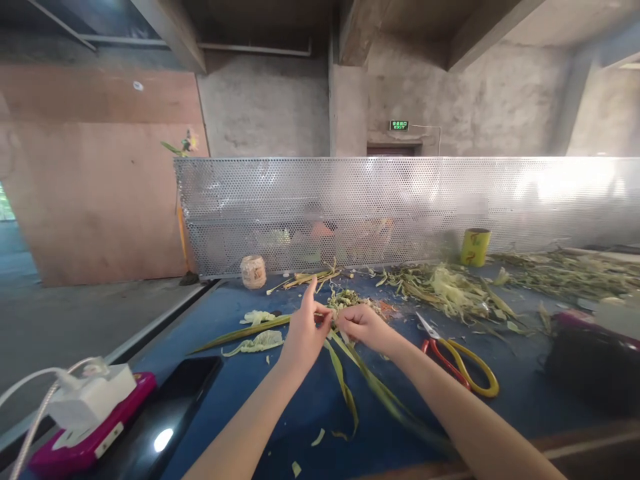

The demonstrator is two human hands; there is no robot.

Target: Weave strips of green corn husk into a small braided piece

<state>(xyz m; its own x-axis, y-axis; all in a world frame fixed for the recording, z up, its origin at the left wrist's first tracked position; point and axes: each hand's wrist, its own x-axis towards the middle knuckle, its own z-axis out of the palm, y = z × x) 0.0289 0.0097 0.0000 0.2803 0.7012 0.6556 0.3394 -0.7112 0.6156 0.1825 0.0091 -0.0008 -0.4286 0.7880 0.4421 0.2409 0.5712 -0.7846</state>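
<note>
Above the blue tabletop (240,393), my left hand (310,327) pinches the leaf strips near their upper end, its index finger pointing up. Close beside it on the right, my right hand (360,325) has its fingers curled closed at the same spot, on the strips. Long green leaf strips (345,387) hang from between both hands toward the front of the table, and another long leaf (240,336) reaches out to the left. The exact point held is small and partly hidden by the fingers. A pale crumpled husk (260,342) lies left of my left hand.
Red-and-yellow scissors (463,365) lie right of my hands. Behind are leaf scraps (440,287), a yellow-green roll (475,247), a twine roll (253,272) and a perforated metal panel (310,207). A black phone (175,400) and a pink power strip (95,433) sit front left.
</note>
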